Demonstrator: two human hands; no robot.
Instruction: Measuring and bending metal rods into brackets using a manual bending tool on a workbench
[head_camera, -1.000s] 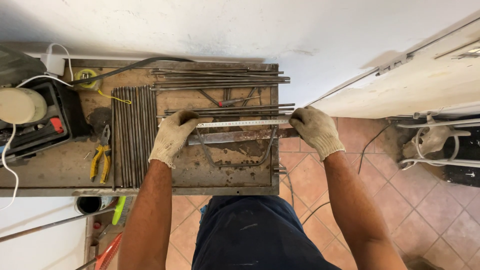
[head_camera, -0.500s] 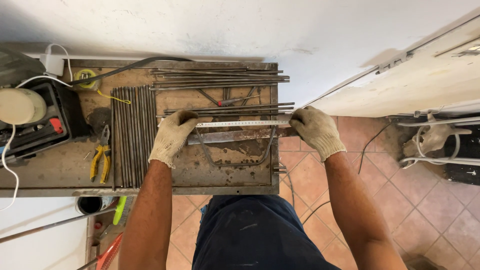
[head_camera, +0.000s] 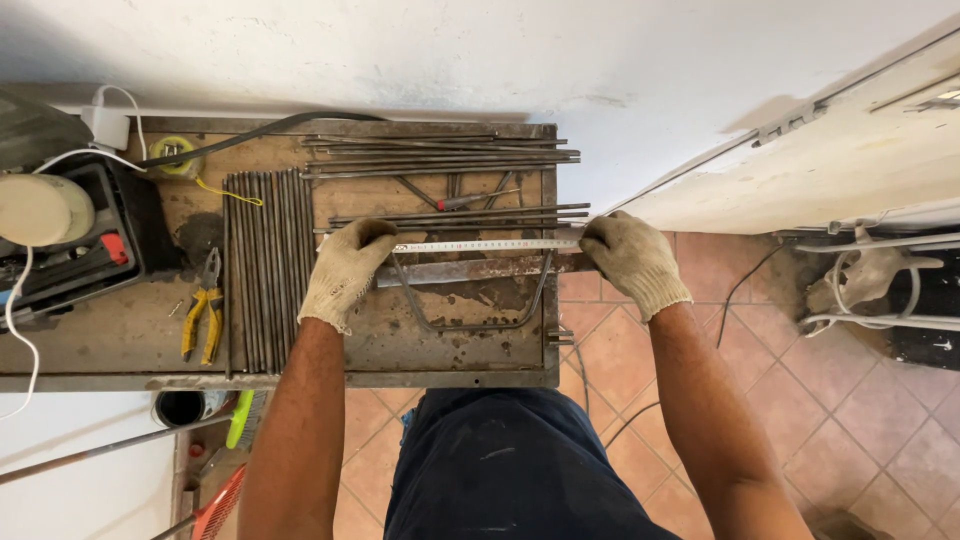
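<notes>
Tape measure stretched along a flat steel bar on the workbench

The tape measure (head_camera: 490, 245) is pinned by the gloved left hand (head_camera: 345, 270) and right hand (head_camera: 630, 260) over the flat bar (head_camera: 470, 268); both ends are hidden under closed fingers, and the bent rod (head_camera: 470, 315) is partly covered

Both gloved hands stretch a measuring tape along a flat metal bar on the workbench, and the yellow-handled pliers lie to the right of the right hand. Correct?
Not quite. The head view shows the yellow-handled pliers lying left of the left hand, beyond the bundle of thin steel rods. The rest holds: the left hand and the right hand, both gloved, stretch the measuring tape along the flat rusty metal bar on the worn workbench.
</notes>
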